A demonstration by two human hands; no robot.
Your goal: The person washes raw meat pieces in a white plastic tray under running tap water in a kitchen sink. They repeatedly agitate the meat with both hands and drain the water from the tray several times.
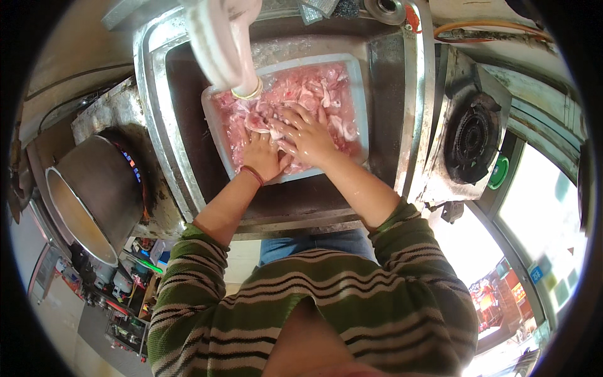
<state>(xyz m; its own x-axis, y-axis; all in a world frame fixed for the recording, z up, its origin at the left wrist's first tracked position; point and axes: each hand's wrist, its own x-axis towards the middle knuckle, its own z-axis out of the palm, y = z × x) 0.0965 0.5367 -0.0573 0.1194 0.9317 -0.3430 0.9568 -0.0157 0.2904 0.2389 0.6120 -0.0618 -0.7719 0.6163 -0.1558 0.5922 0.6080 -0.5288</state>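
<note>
A pale plastic tub (362,113) stands in a deep metal sink (181,136), holding many pieces of raw pink meat (308,99) in reddish liquid. My left hand (262,153), with a red band at the wrist, rests on the meat near the tub's close edge, fingers partly spread. To its right my right hand (304,136) lies wet on the pieces with its fingers spread. Whether any piece is gripped under my palms is hidden. Just above my hands a pale pipe or hose (246,87) ends over the meat.
On the left a large metal pot (96,188) sits tilted in view, with flames showing beside its base. A black gas burner (473,136) is right of the sink. Along the sink's back edge lie a metal lid (385,10) and a scouring pad (346,8).
</note>
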